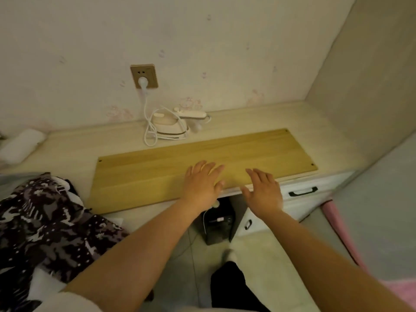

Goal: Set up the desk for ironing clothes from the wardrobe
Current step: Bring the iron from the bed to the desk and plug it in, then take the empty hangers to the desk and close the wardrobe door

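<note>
At the far left edge of the frame a white rolled cloth (21, 145) lies on the pale desk (67, 149); below it, in the lower left, a dark patterned garment (45, 224) is heaped over the desk's front edge; left of centre on the wall, a socket (144, 76) holds a white plug whose cord loops down to a small cream iron (168, 126) standing on the desk against the wall; a long wooden board (157, 167) lies flat across the middle of the desk; the left hand (201, 184) is spread wide, fingers straight, over the board's near edge, though contact is hard to judge; just right of it the right hand (263, 190) is likewise open and flat, holding nothing; at right a drawer front carries a black handle (302, 191).
</note>
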